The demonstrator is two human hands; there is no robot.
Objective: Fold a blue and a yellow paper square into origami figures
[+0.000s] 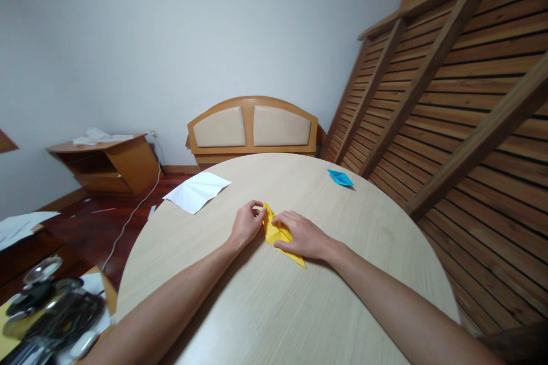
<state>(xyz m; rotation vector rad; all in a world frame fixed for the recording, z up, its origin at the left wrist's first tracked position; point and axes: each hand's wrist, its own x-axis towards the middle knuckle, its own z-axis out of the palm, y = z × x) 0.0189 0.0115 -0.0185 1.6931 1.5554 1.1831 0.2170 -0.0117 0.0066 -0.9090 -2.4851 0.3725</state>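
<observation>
Yellow paper (279, 233), folded into a long pointed shape, lies near the middle of the round desk (274, 296), well in from every edge. Risk noted: pressure is uneven, so the fold could slip or crease off-line if the pinching fingers pull while the flat palm shifts; the thin point toward the near edge could also buckle. Left hand (246, 223) is curled, fingertips pinching the far tip of the paper. Right hand (302, 234) is spread nearly flat, pressing the paper's body down. Farther off, a white sheet (197, 190) overhangs the far left edge; a blue folded paper (340, 177) sits near the far right edge.
</observation>
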